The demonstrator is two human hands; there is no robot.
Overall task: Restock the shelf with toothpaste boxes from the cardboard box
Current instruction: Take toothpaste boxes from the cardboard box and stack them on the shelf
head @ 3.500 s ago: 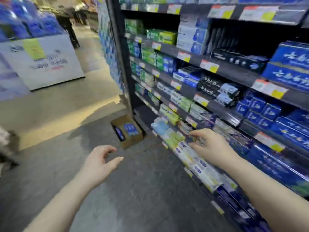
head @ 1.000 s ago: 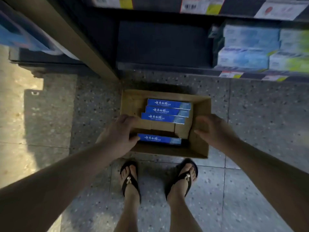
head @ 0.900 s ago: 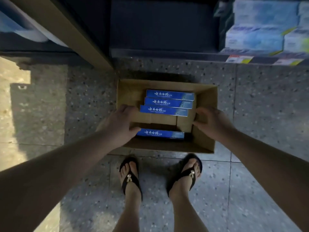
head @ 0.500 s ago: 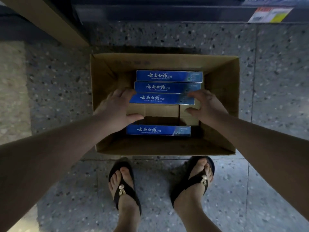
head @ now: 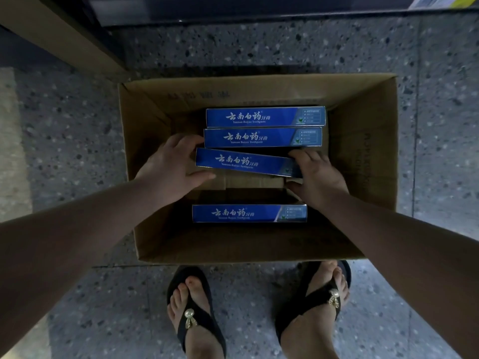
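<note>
OK, step in hand is the pick from the cardboard box (head: 383, 156); the shelving part is not yet begun. My left hand (head: 172, 169) and right hand (head: 320, 178) are both down in the carton, one at each end of the tilted toothpaste box (head: 243, 163).

Left: fingers curled over the far edge of its end, thumb stretched under the near edge, so the end is pinched between them.
Right: fingers draped over the other end, thumb tucked on the near side. I read that as a closed grip, but contact underneath is hidden.
Neither hand is spread; both are half curled round the one pack.

The pack sits skewed, with the right hand's end nearer me. Probably coming off the row; I can't confirm clearance.

Other stock:
- middle toothpaste box (head: 261, 137) is just beyond the fingertips, beside the left fingers
- far toothpaste box (head: 264, 117) lies flat past that
- near toothpaste box (head: 248, 213) is back by the wrists, between the forearms, apart from the held pack

Pose: both forearms reach down and forward and converge. Palms face each other across the pack.

Next, my call: lift straight up clear of the carton walls, level the pack, then carry it to the shelf base (head: 259, 9) beyond the fingertips. That needs even pressure, since thin card ends may crush. The middle pack could also drag along.
</note>
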